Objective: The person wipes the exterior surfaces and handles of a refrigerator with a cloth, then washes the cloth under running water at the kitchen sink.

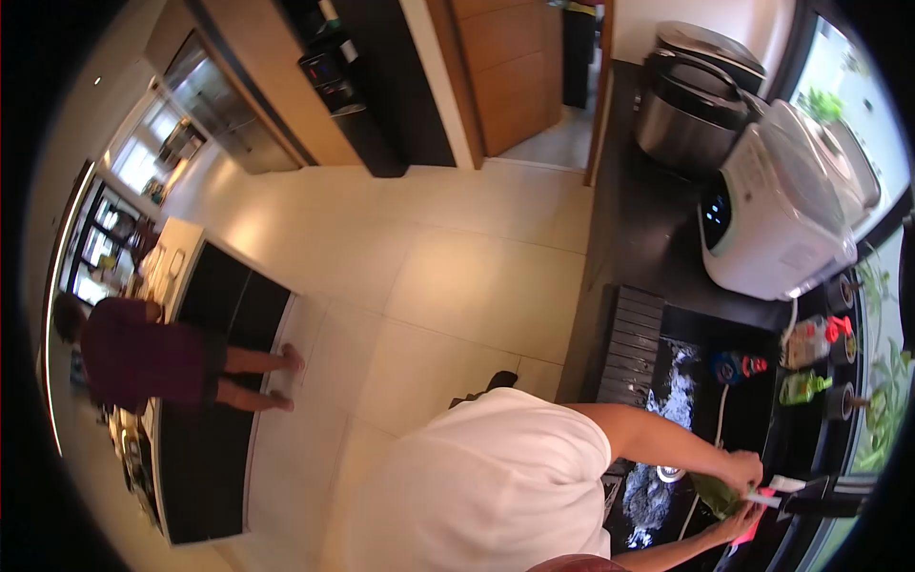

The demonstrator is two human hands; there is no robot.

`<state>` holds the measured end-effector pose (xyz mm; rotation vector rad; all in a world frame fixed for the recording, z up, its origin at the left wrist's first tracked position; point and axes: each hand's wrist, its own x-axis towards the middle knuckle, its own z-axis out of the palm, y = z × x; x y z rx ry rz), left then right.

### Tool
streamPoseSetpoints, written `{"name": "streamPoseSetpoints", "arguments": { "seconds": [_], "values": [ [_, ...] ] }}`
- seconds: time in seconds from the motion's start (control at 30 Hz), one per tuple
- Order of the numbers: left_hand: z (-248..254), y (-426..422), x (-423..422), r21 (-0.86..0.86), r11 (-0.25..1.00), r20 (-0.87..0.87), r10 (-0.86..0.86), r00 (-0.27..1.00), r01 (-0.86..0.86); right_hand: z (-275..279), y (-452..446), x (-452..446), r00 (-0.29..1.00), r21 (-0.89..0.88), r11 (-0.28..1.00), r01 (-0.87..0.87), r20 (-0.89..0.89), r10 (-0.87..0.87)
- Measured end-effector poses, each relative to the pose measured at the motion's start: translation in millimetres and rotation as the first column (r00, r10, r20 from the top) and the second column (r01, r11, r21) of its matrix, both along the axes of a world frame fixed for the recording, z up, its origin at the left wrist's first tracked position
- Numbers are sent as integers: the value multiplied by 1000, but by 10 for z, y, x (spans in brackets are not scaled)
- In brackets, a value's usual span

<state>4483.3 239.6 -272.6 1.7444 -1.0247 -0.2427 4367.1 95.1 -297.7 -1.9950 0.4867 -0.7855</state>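
My left hand [742, 469] reaches over the black sink [701, 334], its fingers closed on the upper part of a dark green, leaf-like thing [715, 496]. Below it in the view, my right hand [732, 526] grips the same green thing from its other side. What exactly it is cannot be made out. Close to both hands is a whitish spout or stream [762, 499] in front of the black tap [824, 500]. A pink thing [751, 526] shows just beyond my right hand. Foamy water [653, 496] lies in the sink around a round drain [670, 473].
A blue bottle with a red cap [729, 367], a green bottle [805, 387] and a red-topped bottle [810, 343] stand by the sink. Farther along the counter are a white appliance [777, 205] and a steel cooker [691, 110]. Another person [143, 353] stands at the island behind.
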Motion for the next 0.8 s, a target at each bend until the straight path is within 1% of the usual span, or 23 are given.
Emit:
{"name": "streamPoseSetpoints", "arguments": {
  "seconds": [0.03, 0.07, 0.1, 0.13, 0.17, 0.2, 0.23, 0.3, 0.33, 0.37, 0.53, 0.63, 0.8],
  "values": [
    [7, -70, -20, -46, 998, -15, 38, 999, -38, -16, -69, 26, 996, -133, 989, 65, -55, -73],
    [62, -55, -42, -83, 993, -39, 85, 996, -88, 21, -62, 66, 990, -241, 964, 115, -53, -132],
    [58, -67, -54, -119, 983, -64, 132, 989, -139, 84, 28, 100, 988, -314, 939, 140, -19, -153],
    [53, -86, -53, -194, 963, -108, 167, 980, -186, 151, 139, 128, 988, -368, 918, 147, 16, -152],
    [72, -69, -47, -231, 947, -146, 192, 971, -222, 213, 261, 137, 989, -408, 901, 147, 45, -141],
    [91, -42, -22, -247, 949, -128, 166, 978, -193, 274, 342, 153, 992, -428, 894, 130, 54, -119],
    [103, -7, 12, -262, 951, -111, 138, 984, -163, 313, 437, 164, 994, -440, 892, 105, 57, -89],
    [156, 129, 16, -245, 957, -129, 129, 983, -158, 351, 612, 208, 999, -446, 895, 33, 34, -19],
    [59, 60, 72, -206, 965, -130, 136, 982, -161, 359, 690, 230, 1000, -445, 896, -4, 20, 14],
    [-313, -272, 264, -231, 960, -105, 139, 985, -160, 358, 772, 251, 999, -439, 898, -42, 4, 49],
    [-425, -70, 436, -192, 969, -117, 136, 984, -156, 342, 983, 307, 984, -418, 890, -180, -81, 161],
    [-302, 152, 418, -223, 959, -164, 139, 977, -174, 339, 1056, 331, 973, -405, 885, -230, -112, 202],
    [-252, 280, 519, -308, 951, 54, 22, 998, -4, 356, 1089, 361, 956, -402, 868, -290, -153, 249]
  ]
}}
